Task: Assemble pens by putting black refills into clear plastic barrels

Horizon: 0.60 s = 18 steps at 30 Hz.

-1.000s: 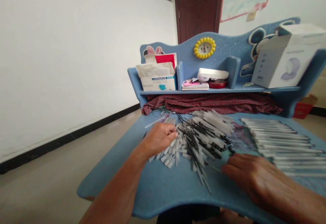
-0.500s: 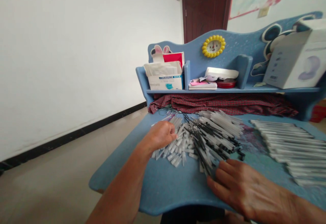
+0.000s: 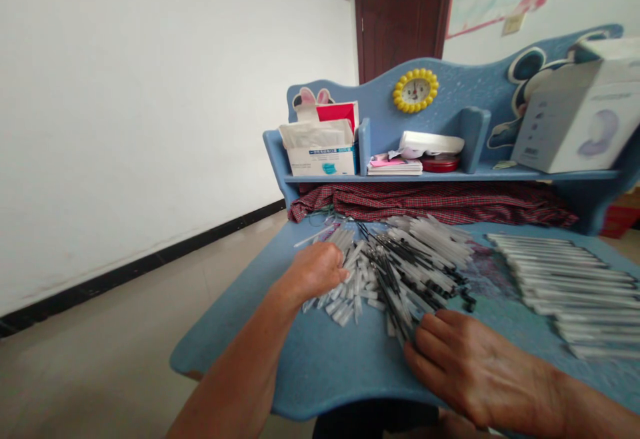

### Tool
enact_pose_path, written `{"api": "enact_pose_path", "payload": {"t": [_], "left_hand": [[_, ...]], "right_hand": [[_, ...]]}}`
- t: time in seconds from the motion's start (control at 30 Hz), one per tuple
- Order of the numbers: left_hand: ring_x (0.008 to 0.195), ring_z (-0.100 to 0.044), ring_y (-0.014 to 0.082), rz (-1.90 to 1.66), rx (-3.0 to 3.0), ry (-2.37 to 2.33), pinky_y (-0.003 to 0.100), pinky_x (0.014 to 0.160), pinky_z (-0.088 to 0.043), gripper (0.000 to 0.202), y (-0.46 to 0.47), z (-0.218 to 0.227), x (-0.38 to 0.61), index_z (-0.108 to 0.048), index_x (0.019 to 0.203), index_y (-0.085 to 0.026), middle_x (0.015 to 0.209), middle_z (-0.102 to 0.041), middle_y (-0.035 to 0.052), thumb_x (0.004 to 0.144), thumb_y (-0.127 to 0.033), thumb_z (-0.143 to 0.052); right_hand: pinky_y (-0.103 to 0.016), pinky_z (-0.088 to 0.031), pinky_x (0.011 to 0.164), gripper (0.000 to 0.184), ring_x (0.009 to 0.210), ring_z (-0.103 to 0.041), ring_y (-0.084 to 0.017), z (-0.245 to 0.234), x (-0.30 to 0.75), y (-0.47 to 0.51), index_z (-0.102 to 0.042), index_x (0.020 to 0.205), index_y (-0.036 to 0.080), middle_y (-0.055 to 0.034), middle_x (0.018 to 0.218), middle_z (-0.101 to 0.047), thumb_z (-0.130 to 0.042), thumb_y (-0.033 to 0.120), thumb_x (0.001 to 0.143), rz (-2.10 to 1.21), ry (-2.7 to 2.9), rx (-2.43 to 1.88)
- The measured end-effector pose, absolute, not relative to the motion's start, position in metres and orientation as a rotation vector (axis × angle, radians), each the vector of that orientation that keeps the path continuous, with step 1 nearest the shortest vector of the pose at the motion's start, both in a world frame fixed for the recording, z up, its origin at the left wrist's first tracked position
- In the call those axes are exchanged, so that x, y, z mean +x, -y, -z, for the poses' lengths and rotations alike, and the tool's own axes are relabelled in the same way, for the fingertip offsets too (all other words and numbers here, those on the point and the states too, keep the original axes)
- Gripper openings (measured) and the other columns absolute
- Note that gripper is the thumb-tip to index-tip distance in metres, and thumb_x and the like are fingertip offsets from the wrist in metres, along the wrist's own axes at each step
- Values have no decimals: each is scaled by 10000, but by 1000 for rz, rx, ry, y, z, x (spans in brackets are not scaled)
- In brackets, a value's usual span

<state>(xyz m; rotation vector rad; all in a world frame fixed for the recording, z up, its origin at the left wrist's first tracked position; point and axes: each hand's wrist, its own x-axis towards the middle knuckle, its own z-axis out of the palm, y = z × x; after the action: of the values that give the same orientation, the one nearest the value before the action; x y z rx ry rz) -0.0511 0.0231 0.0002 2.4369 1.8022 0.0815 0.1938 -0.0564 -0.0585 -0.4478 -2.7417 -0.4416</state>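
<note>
My left hand rests with curled fingers on a heap of short clear pen parts at the left of the blue desk. Whatever it pinches is hidden under the fingers. A mixed pile of black-tipped refills and clear barrels lies beside it in the middle. My right hand lies palm down at the near end of that pile, fingers together and bent, tips touching the refill ends. Its thumb is hidden.
A neat row of white pens lies at the right. Red checked cloth is bunched under the shelf, which holds a mask box, papers and a white carton. Yellow clock above. Bare floor lies left of the desk.
My right hand has slid left along the desk to the near end of the refill pile. My left hand has stayed on the clear parts. The view has shifted slightly.
</note>
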Motion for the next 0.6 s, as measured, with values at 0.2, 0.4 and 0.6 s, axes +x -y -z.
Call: {"api": "enact_pose_path", "payload": {"t": [0.2, 0.4, 0.6], "left_hand": [[491, -438, 119, -115, 2378, -1805, 239, 476, -248, 194, -26, 3, -49, -602, 525, -172, 509, -517, -7, 698, -262, -609], [500, -430, 110, -181, 2355, -1787, 222, 476, -257, 149, -27, 3, -48, -609, 553, -149, 490, -469, -30, 682, -213, -568], [499, -419, 88, -400, 2357, -1687, 196, 471, -256, 183, -22, -4, -46, -589, 576, -133, 509, -453, -40, 728, -213, -527]], "right_hand": [[-340, -295, 509, 254, 587, -444, -184, 61, 194, 54, -602, 899, 168, -39, 693, -563, -354, 200, 944, 433, 2720, -429], [-319, -369, 502, 294, 585, -511, -180, 53, 198, 53, -610, 915, 144, -52, 706, -595, -320, 175, 954, 440, 2666, -390], [-289, -552, 721, 296, 870, -674, -172, 40, 204, 51, -602, 1091, 132, -120, 1035, -700, -355, 88, 933, 205, 2363, -472]]}}
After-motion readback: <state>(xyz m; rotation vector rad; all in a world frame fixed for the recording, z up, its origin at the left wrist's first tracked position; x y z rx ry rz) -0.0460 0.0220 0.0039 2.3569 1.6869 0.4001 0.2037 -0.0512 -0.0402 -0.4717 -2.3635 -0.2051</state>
